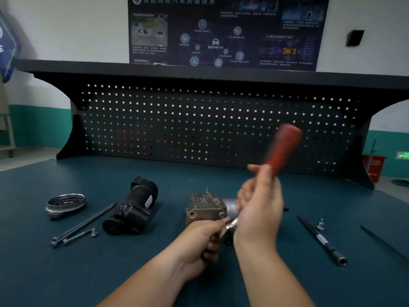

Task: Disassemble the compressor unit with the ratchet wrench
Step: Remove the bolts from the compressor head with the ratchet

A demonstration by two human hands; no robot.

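**One bolt under the ratchet, at the compressor's near corner**

The compressor unit [204, 209], a grimy metal block, sits on the counter [66, 273] right at my fingertips, its near face turned to me. A bolt [220, 214] stands out of that face's right corner. The chrome head of the ratchet wrench [285, 147] lies just below it. My left hand [199, 242] has its fingers curled, pinching the wrench head and steadying it at the bolt. I cannot tell whether the socket is fully seated, since my fingers cover it. My right hand [260, 209] wraps the shank below the red grip, which is blurred and tilts up and away from me.

I judge this to be the loosening of that bolt, partway through the teardown. Out beyond my left fingers lie a black motor housing [132, 209], a metal end cap [66, 203] and long bolts [84, 224], already off. Beyond my right fingers lie an extension bar [323, 240] and a small bolt [320, 224].

The next move calls for a square seat on the bolt head and a firm left-hand hold so the block does not skid. Then come short swings of the handle.
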